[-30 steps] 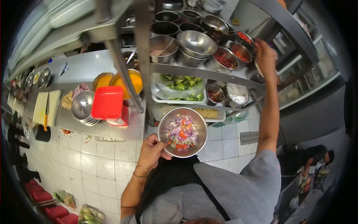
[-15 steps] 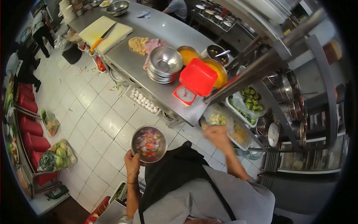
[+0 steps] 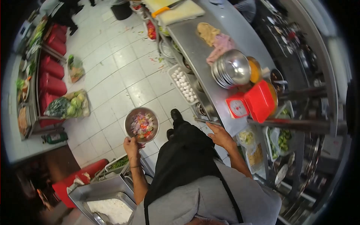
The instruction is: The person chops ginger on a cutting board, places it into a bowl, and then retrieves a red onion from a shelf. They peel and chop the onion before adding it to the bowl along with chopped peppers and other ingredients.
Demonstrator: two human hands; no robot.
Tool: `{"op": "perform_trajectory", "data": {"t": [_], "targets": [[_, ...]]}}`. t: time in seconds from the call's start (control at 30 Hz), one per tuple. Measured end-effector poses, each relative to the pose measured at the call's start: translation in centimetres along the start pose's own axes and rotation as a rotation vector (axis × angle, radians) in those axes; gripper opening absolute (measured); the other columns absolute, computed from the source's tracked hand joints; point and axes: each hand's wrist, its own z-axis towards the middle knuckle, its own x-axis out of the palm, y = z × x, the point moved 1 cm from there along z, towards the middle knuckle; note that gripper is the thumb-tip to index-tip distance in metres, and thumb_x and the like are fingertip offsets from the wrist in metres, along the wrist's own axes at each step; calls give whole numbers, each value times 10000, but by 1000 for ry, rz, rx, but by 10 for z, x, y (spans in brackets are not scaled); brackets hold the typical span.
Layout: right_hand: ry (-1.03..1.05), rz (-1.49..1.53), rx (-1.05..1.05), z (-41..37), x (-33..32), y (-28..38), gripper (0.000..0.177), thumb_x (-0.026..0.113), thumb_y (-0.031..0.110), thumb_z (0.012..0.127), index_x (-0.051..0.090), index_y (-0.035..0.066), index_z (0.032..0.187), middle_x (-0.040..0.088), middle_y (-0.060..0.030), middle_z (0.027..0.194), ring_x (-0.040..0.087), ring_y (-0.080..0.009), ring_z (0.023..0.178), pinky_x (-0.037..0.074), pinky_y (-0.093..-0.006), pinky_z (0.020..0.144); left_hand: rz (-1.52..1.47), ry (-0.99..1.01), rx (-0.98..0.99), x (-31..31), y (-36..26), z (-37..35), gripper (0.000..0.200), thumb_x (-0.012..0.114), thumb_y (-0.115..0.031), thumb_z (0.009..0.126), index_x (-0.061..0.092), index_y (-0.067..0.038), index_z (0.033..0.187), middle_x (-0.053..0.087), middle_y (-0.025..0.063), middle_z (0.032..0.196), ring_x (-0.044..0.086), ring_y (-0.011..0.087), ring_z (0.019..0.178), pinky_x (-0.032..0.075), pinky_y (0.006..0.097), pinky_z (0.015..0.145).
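A steel bowl (image 3: pixel 127 120) of chopped red, white and purple pieces is held out at the left by its near rim; my left hand (image 3: pixel 132 148) grips it there, thumb over the edge. My right hand (image 3: pixel 220 135) holds nothing, fingers apart, close to the corner of the steel counter (image 3: pixel 198 48). On that counter, beyond my right hand, a red kitchen scale (image 3: pixel 237 107) stands beside a tilted red plastic tray (image 3: pixel 259 102). Behind them are stacked steel bowls (image 3: pixel 233 67).
A tray of eggs (image 3: pixel 183 85) sits under the counter edge. Bagged vegetables (image 3: pixel 75 104) stand on the floor by red bins (image 3: pixel 52 85) at the left. A steel container with white contents (image 3: pixel 110 210) is at the lower left. Another person's legs (image 3: pixel 67 15) show at top left.
The view has turned, so the counter now lies further right and the lower-left container shows. My right hand has opened near the counter corner; my left hand still holds the bowl.
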Motion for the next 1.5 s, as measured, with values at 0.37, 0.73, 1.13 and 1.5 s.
{"op": "perform_trajectory", "data": {"t": [0.37, 0.73, 1.13, 1.5], "targets": [[85, -164, -231, 197, -49, 58, 460, 619, 183, 921, 541, 53, 1355, 624, -230, 1232, 592, -433, 1120, 483, -467, 976, -46, -213, -51, 43, -40, 26, 146, 529, -41, 866, 407, -38, 786, 508, 96, 571, 569, 226, 393, 518, 351, 351], [59, 158, -389, 387, -33, 168, 369, 596, 140, 929, 605, 2, 1271, 669, -248, 1130, 659, -368, 1038, 520, -410, 885, -123, -302, -66, 2, -80, 124, 157, 539, -42, 851, 398, -70, 787, 499, 70, 570, 525, 202, 352, 429, 329, 279], [409, -23, 439, 397, 97, -19, 406, 592, 230, 880, 624, 6, 1218, 676, -214, 956, 657, -325, 853, 516, -435, 718, 320, -696, 138, -100, -168, 241, 179, 583, -139, 778, 485, -5, 710, 512, 189, 557, 509, 260, 501, 421, 429, 516], [320, 27, 118, 555, 79, 70, 428, 590, 151, 874, 603, 12, 1278, 683, -134, 799, 658, -228, 637, 513, -361, 521, 230, -675, 81, -89, -215, 317, 204, 598, -162, 780, 486, -9, 706, 528, 179, 560, 526, 251, 512, 426, 424, 518]]}}
